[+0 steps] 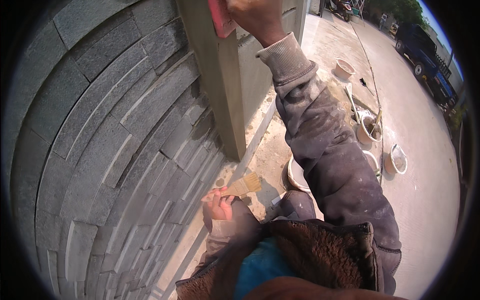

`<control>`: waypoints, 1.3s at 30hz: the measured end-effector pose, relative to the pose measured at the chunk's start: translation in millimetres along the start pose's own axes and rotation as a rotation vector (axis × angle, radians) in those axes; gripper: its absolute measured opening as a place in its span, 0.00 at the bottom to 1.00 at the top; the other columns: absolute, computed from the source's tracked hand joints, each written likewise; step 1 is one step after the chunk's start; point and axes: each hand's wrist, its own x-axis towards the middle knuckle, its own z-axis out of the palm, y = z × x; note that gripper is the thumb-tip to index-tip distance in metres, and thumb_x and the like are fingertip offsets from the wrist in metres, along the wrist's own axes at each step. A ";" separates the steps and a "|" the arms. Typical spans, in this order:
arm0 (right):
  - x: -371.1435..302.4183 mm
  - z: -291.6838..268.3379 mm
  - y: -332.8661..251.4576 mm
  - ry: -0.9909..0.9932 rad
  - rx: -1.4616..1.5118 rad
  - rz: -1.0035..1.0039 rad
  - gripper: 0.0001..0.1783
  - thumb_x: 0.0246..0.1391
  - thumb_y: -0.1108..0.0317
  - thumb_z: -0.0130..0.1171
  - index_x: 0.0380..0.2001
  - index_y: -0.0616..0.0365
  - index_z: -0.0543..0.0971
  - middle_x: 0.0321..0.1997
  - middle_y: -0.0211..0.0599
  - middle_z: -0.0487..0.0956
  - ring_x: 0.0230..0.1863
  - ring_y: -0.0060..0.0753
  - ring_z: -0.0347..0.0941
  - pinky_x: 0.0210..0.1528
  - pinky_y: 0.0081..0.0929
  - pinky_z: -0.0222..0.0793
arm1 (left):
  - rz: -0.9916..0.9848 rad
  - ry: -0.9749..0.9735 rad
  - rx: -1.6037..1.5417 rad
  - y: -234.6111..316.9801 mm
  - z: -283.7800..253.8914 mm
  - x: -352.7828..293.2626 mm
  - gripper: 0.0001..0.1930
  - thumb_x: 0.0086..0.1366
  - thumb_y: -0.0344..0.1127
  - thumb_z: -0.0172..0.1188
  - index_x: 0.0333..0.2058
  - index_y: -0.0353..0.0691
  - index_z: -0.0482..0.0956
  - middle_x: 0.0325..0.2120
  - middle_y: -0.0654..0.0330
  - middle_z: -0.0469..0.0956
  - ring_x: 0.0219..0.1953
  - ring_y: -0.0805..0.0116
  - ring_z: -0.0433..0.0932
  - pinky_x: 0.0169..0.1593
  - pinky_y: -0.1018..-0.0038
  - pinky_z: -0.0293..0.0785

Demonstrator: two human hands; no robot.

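Note:
My left hand (220, 205) is low beside the stone-clad wall, closed around the handle of a flat paintbrush (241, 186) with pale bristles pointing right. My right hand (257, 19) reaches up to the top of the view, closed on a red, flat-edged block (221, 18). That block rests against the smooth grey-plastered post (220, 85); its upper part is cut off by the frame, so I cannot tell its exact kind. Grey split-stone strips (115, 145) cover the wall left of the post.
A round white-rimmed basin (296, 175) sits partly behind my right arm. Further right stand a tub with tools (369, 131), a white bucket (396, 160) and another tub (344, 69). A dark truck (420, 55) is parked at the far right.

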 end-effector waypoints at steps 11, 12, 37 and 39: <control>-317.1 -158.2 -92.5 -0.377 0.852 0.981 0.20 0.61 0.76 0.65 0.56 0.64 0.79 0.57 0.45 0.77 0.58 0.35 0.75 0.58 0.36 0.74 | -0.123 -0.087 -0.427 33.9 53.9 5.6 0.06 0.75 0.33 0.57 0.46 0.41 0.78 0.49 0.53 0.81 0.52 0.61 0.82 0.47 0.65 0.89; -314.7 -160.8 -99.2 -0.409 0.966 0.968 0.19 0.61 0.75 0.66 0.55 0.65 0.79 0.59 0.46 0.77 0.60 0.36 0.73 0.62 0.37 0.71 | -0.136 -0.128 -0.415 30.8 55.3 6.9 0.06 0.75 0.33 0.57 0.46 0.41 0.78 0.49 0.53 0.81 0.52 0.60 0.82 0.47 0.64 0.89; -119.2 -36.8 -79.0 -0.851 -0.736 -0.534 0.05 0.47 0.66 0.65 0.29 0.50 0.86 0.39 0.31 0.73 0.45 0.33 0.72 0.39 0.29 0.75 | -0.010 -0.046 0.320 1.5 14.2 -9.7 0.14 0.69 0.34 0.64 0.45 0.31 0.72 0.44 0.44 0.79 0.49 0.53 0.84 0.43 0.58 0.89; -67.5 -28.6 -73.9 -0.755 -0.736 -0.613 0.11 0.51 0.63 0.71 0.40 0.47 0.87 0.46 0.31 0.79 0.45 0.35 0.77 0.41 0.33 0.77 | 0.011 -0.020 0.312 6.1 9.6 -11.4 0.14 0.69 0.34 0.65 0.45 0.31 0.72 0.44 0.45 0.79 0.49 0.53 0.83 0.44 0.58 0.89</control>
